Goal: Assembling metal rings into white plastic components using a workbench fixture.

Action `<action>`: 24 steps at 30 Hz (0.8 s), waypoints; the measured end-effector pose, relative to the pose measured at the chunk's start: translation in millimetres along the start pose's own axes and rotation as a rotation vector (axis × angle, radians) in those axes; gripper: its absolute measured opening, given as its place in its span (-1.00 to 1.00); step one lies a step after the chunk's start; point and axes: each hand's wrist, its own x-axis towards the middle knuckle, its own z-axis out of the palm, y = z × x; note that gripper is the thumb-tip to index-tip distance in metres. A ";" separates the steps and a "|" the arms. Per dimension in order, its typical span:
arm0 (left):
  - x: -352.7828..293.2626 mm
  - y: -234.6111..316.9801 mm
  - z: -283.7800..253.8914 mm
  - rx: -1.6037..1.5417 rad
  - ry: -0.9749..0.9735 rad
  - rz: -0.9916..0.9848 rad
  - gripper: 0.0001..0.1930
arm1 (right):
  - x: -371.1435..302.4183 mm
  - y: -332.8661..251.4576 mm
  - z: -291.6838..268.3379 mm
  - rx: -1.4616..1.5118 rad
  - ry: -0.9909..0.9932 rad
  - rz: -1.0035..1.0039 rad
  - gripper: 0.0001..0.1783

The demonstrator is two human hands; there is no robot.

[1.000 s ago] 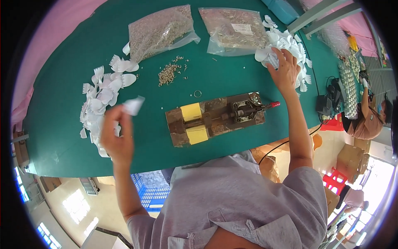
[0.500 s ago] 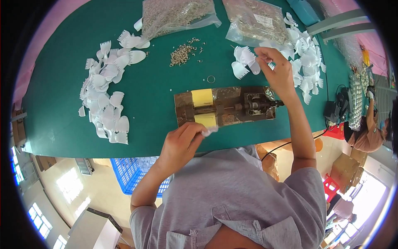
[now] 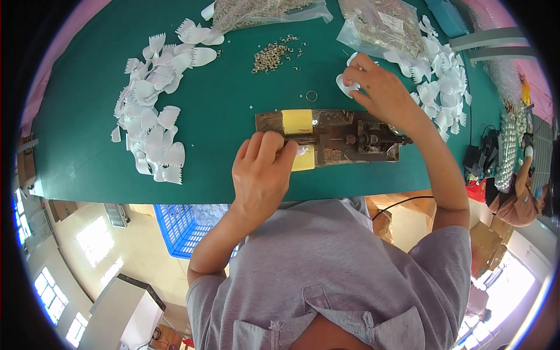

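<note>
A dark metal jig with two yellow pads lies on the green table before me. My left hand is at its left end, fingers curled and pinched beside the bar between the pads. A bit of a small white plastic piece peeks out by the thumb; the rest is hidden. Past the jig, my right hand hangs over a few loose white scalloped pieces. Its thumb and fingers are apart, with a piece under the fingertips.
White toothed pieces lie heaped at left and right. Small metal clips and a thin ring lie beyond the jig. Clear bags stand at the back. Below the table edge is a blue basket.
My left hand has moved forward onto the jig with the white piece. My right hand has shifted to just above the loose pieces, its fingers spread wider. The whole view has shifted slightly.
</note>
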 end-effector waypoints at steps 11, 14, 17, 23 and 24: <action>-8.3 -10.2 15.9 -0.054 0.124 0.026 -0.60 | 8.4 0.1 -3.9 0.233 -0.109 -0.031 -0.78; -7.1 -9.5 16.3 -0.121 0.116 -0.023 -0.63 | 12.4 -12.4 -4.1 0.375 0.003 0.055 -0.82; -9.2 -10.2 17.6 -0.126 0.141 -0.020 -0.65 | 6.2 -28.2 -9.1 0.345 0.190 0.098 -0.84; -10.6 -11.4 19.0 -0.161 0.142 -0.055 -0.69 | -30.8 -34.9 -9.0 -0.252 -0.077 0.458 -0.72; -10.3 -11.5 19.4 -0.168 0.139 -0.049 -0.69 | -33.9 -34.0 -1.8 -0.251 0.027 0.426 -0.69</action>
